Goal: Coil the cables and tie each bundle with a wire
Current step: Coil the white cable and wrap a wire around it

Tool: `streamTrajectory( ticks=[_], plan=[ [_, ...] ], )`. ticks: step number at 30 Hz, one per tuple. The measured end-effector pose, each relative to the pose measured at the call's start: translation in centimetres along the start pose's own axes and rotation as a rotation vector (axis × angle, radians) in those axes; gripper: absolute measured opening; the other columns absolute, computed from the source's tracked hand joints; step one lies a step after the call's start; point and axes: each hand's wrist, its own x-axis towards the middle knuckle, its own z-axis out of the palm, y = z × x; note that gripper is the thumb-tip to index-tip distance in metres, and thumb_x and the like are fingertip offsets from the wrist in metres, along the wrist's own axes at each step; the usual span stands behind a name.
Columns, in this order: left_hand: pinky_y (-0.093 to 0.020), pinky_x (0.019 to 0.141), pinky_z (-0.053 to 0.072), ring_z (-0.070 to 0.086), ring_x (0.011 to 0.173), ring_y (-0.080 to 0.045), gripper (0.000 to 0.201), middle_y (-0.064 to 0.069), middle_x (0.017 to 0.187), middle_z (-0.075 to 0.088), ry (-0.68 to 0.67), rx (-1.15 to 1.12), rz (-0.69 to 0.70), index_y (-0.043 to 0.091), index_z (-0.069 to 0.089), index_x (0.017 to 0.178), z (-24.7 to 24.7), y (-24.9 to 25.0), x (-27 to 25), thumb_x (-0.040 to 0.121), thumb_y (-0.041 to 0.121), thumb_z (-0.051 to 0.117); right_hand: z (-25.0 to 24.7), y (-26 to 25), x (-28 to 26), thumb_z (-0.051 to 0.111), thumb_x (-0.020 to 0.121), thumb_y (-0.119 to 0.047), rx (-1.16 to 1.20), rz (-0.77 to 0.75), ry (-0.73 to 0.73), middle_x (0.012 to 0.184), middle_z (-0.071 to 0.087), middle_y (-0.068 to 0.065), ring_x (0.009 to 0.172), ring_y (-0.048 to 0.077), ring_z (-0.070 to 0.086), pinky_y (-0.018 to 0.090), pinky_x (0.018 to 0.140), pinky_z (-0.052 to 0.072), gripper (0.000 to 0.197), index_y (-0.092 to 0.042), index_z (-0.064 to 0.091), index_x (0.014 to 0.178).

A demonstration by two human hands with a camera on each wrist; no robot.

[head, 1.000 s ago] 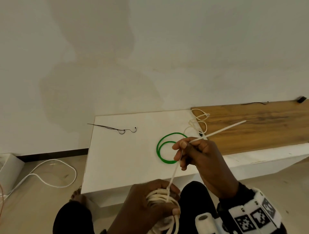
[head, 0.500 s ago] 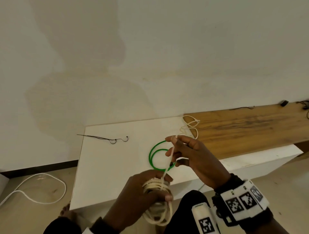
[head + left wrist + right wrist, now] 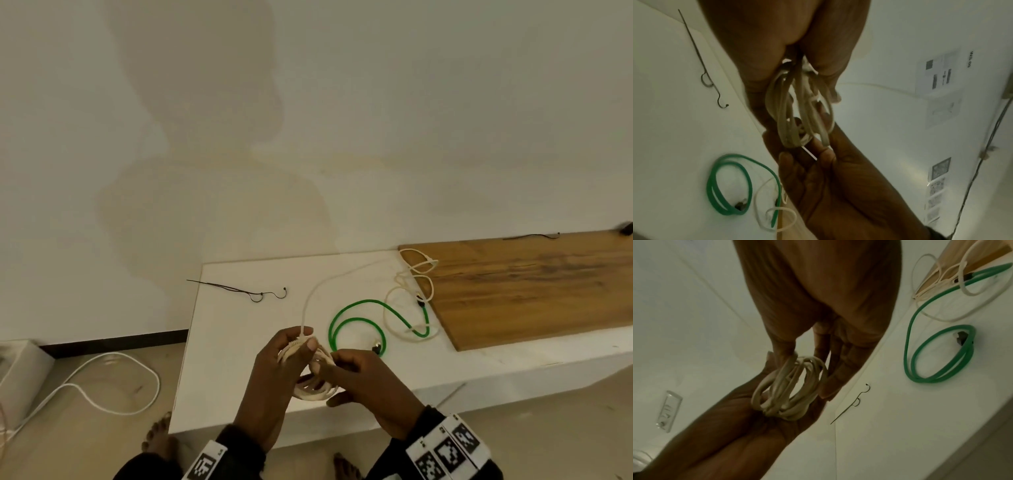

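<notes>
Near the surface's [image 3: 222, 359] front edge, the left hand [image 3: 274, 373] pinches the white coil [image 3: 313, 390] at its tie [image 3: 305, 318], the right hand's [image 3: 370, 387] fingers [image 3: 821, 345] curl on the coil's other side, the green cable [image 3: 356, 325] lying farther right.

The left hand [image 3: 277, 370] covers the top of the cream cable coil [image 3: 313, 390], hiding where the white tie [image 3: 310, 301] wraps it. Wall papers [image 3: 939, 73] beyond the coil are too blurred to read.
</notes>
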Motion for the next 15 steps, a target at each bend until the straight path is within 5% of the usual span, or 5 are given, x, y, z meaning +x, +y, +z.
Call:
streamTrajectory(
  ticks=[4,8,12,15],
  plan=[
    [-0.036,0.072,0.06,0.069,0.089,-0.019,0.07,-0.001,0.109,0.062,0.039,0.183,-0.155,0.03,0.049,0.121,-2.8,-1.4,1.2,0.061,0.052,0.078,0.1,1.2,3.3,0.07,0.082,-0.03,0.02,0.033,0.081,0.078,0.072,0.014,0.069,0.02,0.067,0.028,0.062,0.055,0.026,-0.004,0.072,0.085],
    [-0.042,0.069,0.06,0.068,0.067,-0.027,0.048,-0.018,0.097,0.066,0.089,0.169,-0.326,0.014,0.049,0.119,-5.4,-3.1,2.5,0.081,0.031,0.074,1.4,3.7,7.9,0.074,0.077,-0.025,-0.068,0.182,0.178,0.07,0.071,0.016,0.057,0.021,0.066,0.031,0.06,0.058,0.028,0.002,0.072,0.079],
    [-0.034,0.064,0.059,0.067,0.065,-0.021,0.037,-0.011,0.091,0.067,0.2,0.357,-0.362,0.011,0.055,0.111,-8.1,-4.5,4.8,0.084,0.032,0.07,3.5,5.5,12.9,0.075,0.077,-0.024,-0.135,0.379,0.096,0.069,0.068,0.013,0.058,0.023,0.068,0.039,0.069,0.061,0.03,0.005,0.067,0.08],
    [-0.031,0.062,0.057,0.067,0.067,-0.019,0.026,-0.006,0.088,0.068,0.153,0.493,-0.314,0.015,0.06,0.102,-9.9,-5.4,6.4,0.085,0.033,0.068,5.0,6.1,16.0,0.073,0.078,-0.029,-0.257,0.364,0.1,0.076,0.069,0.013,0.059,0.022,0.069,0.033,0.065,0.061,0.031,0.001,0.065,0.08]
  ],
)
